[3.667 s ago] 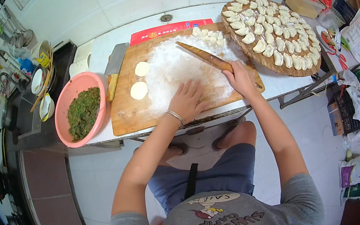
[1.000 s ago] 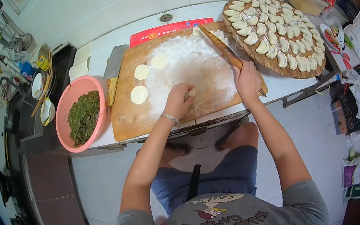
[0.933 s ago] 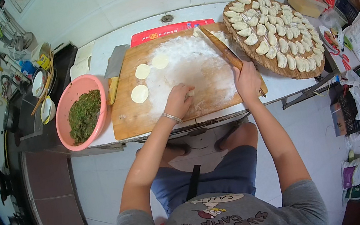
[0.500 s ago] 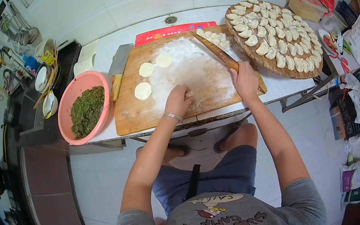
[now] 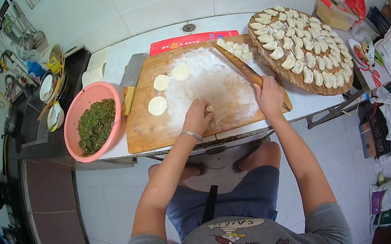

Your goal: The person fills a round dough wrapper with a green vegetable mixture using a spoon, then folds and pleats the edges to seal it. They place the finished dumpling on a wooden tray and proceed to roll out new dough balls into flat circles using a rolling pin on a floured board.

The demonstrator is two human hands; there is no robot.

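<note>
Floured wooden board [image 5: 148,129] lies in front of me. My left hand [image 5: 197,116] rests low over its middle, fingers closed on a small dough piece [image 5: 209,109] that peeks out by the fingertips. Around one end of a wooden rolling pin [image 5: 239,63] my right hand [image 5: 269,98] is wrapped, at the board's right side; the pin slants up and away to the left. Three round dough wrappers, one of them the nearest wrapper [image 5: 157,106], lie flat left of the flour. Several cut dough pieces [image 5: 240,50] sit behind the pin, at the far right corner.
Left of the board are a cleaver [image 5: 132,73] and a pink bowl [image 5: 70,134] of green filling. A round wooden tray [image 5: 277,64] with many dumplings overlaps the table's right side. Red scissors [image 5: 375,77] lie farther right. A sink counter [image 5: 36,132] stands at the left.
The view has tilted slightly, so the table sits lower in the picture. The dough piece now shows more clearly at my left fingertips. My right hand keeps its hold on the rolling pin.
</note>
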